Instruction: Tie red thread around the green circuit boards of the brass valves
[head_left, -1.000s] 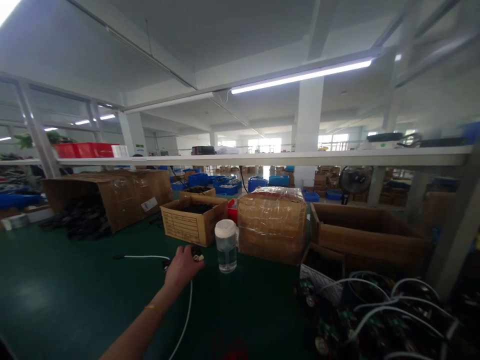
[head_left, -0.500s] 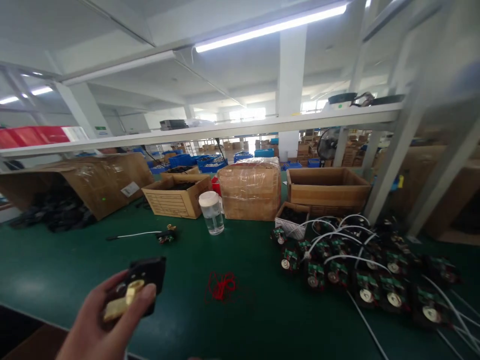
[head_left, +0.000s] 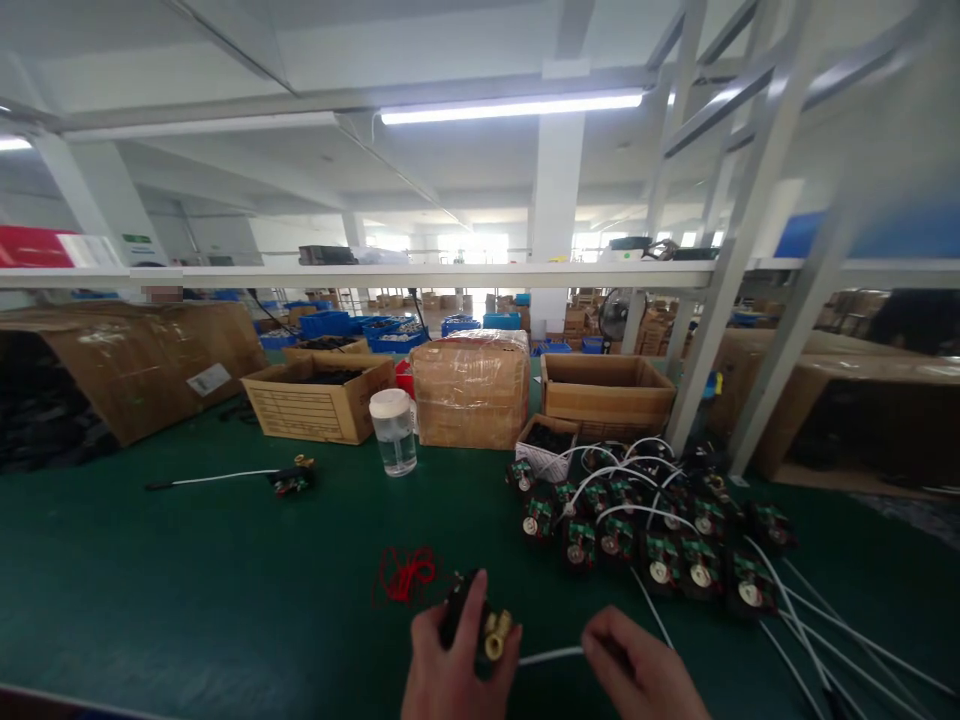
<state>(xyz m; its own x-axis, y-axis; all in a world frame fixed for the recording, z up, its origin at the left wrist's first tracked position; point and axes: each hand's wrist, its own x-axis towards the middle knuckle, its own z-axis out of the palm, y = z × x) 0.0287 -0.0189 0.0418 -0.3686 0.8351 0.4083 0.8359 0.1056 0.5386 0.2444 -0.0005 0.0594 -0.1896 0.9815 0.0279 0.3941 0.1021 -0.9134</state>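
My left hand [head_left: 457, 650] is closed around a black housing [head_left: 454, 612] with a brass fitting [head_left: 496, 634] on it, low over the front of the green bench. To its right, my right hand [head_left: 637, 660] is closed at the end of a white cable [head_left: 551, 656], which runs across toward the left hand. Whether the cable joins the housing is hidden by my fingers. A loose bundle of thin red wires [head_left: 409, 575] lies just beyond my left hand.
Several black units with green circuit boards [head_left: 660, 560] and white cables crowd the right side. Another cabled unit [head_left: 292, 480] lies at left. A lidded water bottle [head_left: 395, 440], a small white basket [head_left: 544, 460] and cardboard boxes [head_left: 472, 395] stand behind, under a shelf [head_left: 450, 275].
My left hand has carried the black housing from the left toward the middle and turned it. My right hand has come into view with the white cable. The camera view has turned to the right.
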